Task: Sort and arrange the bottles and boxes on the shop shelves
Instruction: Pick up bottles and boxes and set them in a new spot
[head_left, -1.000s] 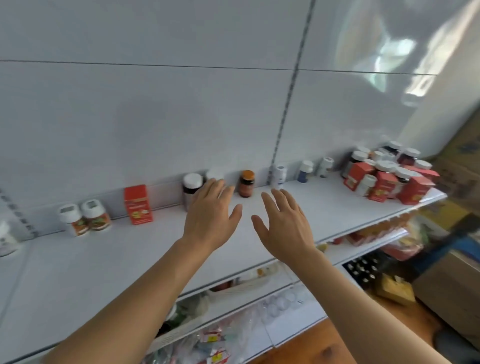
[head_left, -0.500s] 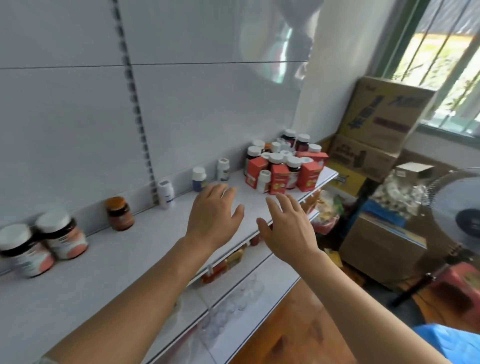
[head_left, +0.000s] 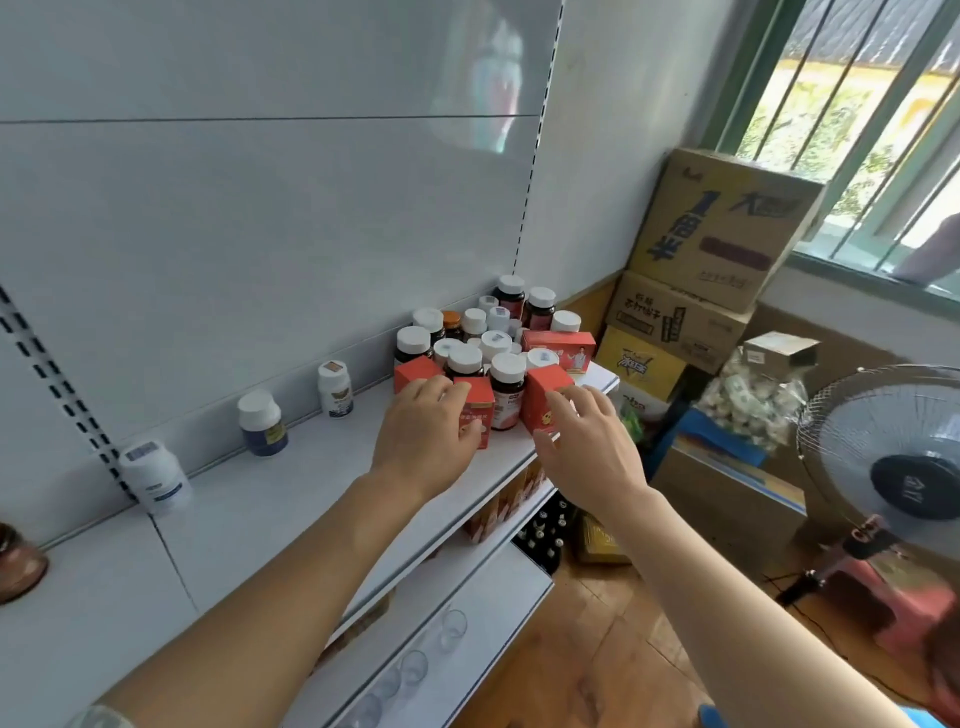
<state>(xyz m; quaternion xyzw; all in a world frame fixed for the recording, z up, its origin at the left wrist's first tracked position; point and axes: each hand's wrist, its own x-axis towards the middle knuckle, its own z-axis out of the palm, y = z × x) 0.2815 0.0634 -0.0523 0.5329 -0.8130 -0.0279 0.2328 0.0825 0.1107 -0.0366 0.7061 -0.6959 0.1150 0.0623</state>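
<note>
While both arms reach toward the cluster of bottles and boxes at one o'clock on the white shelf (head_left: 249, 499), the left hand (head_left: 423, 431) rests over a small red box (head_left: 480, 410), fingers loosely spread and touching it, thumb against its face; the right hand (head_left: 587, 441) lies with straight fingers on another red box (head_left: 545, 395) at the shelf's front edge, gripping nothing; a white-capped bottle (head_left: 506, 387) stands between the two boxes; at ten o'clock three white bottles (head_left: 335, 387) stand apart along the back panel; stacked cardboard cartons (head_left: 722, 228) sit at two o'clock, a fan (head_left: 898, 457) at three.
</note>
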